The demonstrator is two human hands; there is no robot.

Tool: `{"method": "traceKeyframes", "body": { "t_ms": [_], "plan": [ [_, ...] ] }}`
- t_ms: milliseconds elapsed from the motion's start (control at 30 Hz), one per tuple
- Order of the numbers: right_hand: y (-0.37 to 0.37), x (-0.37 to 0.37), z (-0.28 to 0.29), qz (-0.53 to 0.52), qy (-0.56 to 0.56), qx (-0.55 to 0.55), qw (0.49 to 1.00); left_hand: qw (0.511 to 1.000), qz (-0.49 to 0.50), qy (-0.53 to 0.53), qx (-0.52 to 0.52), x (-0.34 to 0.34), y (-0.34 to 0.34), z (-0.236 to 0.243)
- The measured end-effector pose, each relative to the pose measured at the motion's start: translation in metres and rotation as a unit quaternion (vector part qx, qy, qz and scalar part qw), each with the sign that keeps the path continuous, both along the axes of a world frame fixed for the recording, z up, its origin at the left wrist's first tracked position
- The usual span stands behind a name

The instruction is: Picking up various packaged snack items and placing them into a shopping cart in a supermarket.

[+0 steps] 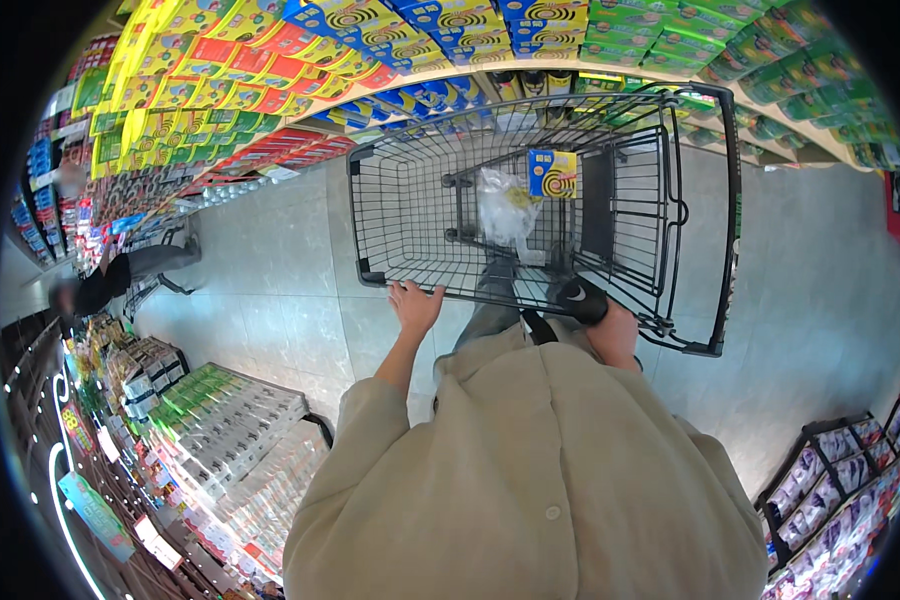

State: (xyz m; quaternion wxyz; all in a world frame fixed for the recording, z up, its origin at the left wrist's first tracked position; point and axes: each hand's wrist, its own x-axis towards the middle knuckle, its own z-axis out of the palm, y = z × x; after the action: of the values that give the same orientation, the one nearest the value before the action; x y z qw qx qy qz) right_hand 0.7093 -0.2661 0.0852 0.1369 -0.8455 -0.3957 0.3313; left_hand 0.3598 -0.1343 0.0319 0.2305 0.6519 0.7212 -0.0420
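A black wire shopping cart [410, 170] stands in front of me in a shop aisle. Inside it lie a clear plastic bag [505, 205] and a blue and yellow box [553, 173]. My left hand [414, 303] rests with its fingers over the cart's near rim. My right hand [610, 328] is closed around the black handle [582, 298] at the cart's near right side. My beige sleeves and coat fill the lower middle of the view.
Shelves of yellow, red, blue and green boxes [270, 60] curve along the far side. A low display of packaged goods [220, 430] sits at lower left, and a rack of packets [840, 480] at lower right. Another person [120, 275] bends at the left. The floor is grey tile [270, 290].
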Motion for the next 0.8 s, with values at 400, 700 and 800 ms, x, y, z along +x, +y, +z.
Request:
{"method": "traceKeyframes", "body": {
  "t_ms": [400,700,800],
  "plan": [
    [0.022,-0.033,0.015,-0.104,0.077,-0.028,0.991,0.945,-0.102,-0.185,-0.248,0.144,0.111,-0.11],
    [0.043,-0.066,0.039,-0.05,0.174,-0.077,0.98,0.885,0.1,-0.319,-0.326,0.19,0.141,-0.24],
    [0.049,-0.065,0.037,-0.129,0.241,-0.051,0.961,0.89,0.109,-0.315,-0.31,0.211,0.165,-0.238]
  ]
}}
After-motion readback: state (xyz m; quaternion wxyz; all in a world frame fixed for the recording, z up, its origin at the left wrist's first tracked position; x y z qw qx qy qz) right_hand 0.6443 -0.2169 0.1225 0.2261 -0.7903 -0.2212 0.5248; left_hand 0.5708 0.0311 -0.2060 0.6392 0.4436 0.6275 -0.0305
